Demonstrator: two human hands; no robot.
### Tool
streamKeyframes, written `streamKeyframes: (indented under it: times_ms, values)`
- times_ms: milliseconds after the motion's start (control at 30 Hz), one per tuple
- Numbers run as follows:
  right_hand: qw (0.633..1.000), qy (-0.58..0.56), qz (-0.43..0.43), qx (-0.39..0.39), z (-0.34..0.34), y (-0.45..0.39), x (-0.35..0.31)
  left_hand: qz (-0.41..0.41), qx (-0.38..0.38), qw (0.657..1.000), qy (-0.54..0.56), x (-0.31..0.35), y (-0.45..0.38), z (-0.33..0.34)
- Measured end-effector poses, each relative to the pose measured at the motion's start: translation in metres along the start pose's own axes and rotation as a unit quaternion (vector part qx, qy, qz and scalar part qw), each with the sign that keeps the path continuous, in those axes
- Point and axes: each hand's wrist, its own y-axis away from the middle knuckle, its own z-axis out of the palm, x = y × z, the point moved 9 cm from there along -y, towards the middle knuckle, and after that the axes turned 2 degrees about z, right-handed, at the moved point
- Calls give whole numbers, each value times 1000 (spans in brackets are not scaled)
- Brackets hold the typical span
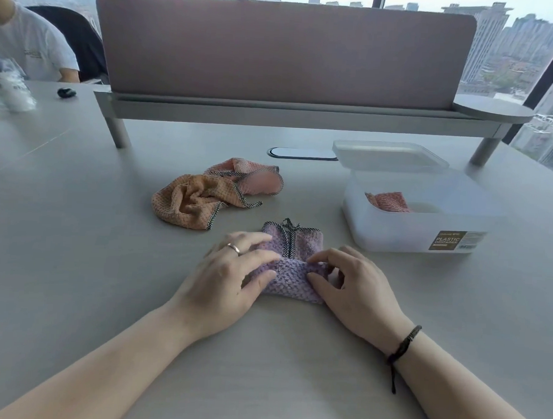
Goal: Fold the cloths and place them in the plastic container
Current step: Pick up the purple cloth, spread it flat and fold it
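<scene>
Grey desk [76,264] by a high window, city towers behind a pink divider screen [285,51]. Both forearms come in from the near edge, palms down, meeting on a purple cloth [293,273] partly folded at desk centre. Left hand [231,280]: fingers spread and curled over the cloth's left side, thumb tucked against the fold, ring on one finger. Right hand [357,289]: index and thumb pinching the cloth's right edge, other fingers loosely bent; black cord bracelet [404,344] on the wrist. Cloth's black-trimmed edges meet in a seam at its far end, lying flat.

Beyond the left hand, an orange cloth [190,202] sits crumpled, touching a pink cloth [254,180] behind it, both unfolded. Right of the hands, near but apart, a clear plastic container [420,228], open, with one folded pink-red cloth [389,201] inside at its left. Its lid [388,157] rests tilted on the back rim. Bare desk between the hands and the container, and along the near edge. Far left: another person in a white shirt [32,46], seated.
</scene>
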Motion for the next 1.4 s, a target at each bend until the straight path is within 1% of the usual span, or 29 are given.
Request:
streamKeyframes:
  times_ms: [33,100,167,233,300,433,533,667,767,867,933,1033,1200,1300,1400]
  values:
    - [1000,-1,-19,12,-3,2,-3,23,-42,999,8,4,1,7]
    - [996,21,-75,38,-11,7,-13,35,-115,992,29,6,4,20]
    - [988,65,-138,37,-12,13,-25,27,-148,988,41,3,6,26]
    - [980,103,-173,6,-5,17,-32,24,-159,986,44,2,6,26]
    - [977,115,-175,-23,3,18,-32,14,-166,984,56,1,6,26]
    - [975,122,-184,-5,3,16,-32,-6,-157,984,79,-2,8,24]
    - [973,114,-202,16,0,17,-35,-19,-133,987,91,-3,6,21]
    - [983,53,-173,29,-9,14,-31,-36,-66,990,118,-6,7,7]
    - [989,5,-149,20,-15,14,-28,-41,-22,987,151,-6,5,-4]
    - [994,-13,-109,1,-13,11,-17,-73,1,983,169,-12,4,-7]
    - [997,-48,-65,16,-13,6,-7,-95,18,981,167,-19,3,-6]
    - [995,-98,3,23,-9,-8,6,-141,8,971,195,-29,-2,2]
    - [995,-87,39,10,-2,-34,9,-191,21,962,193,-43,-12,9]
    - [996,-47,72,3,2,-45,16,-214,33,961,170,-48,-16,9]
    - [996,22,81,-10,5,-50,16,-226,32,962,151,-50,-18,10]
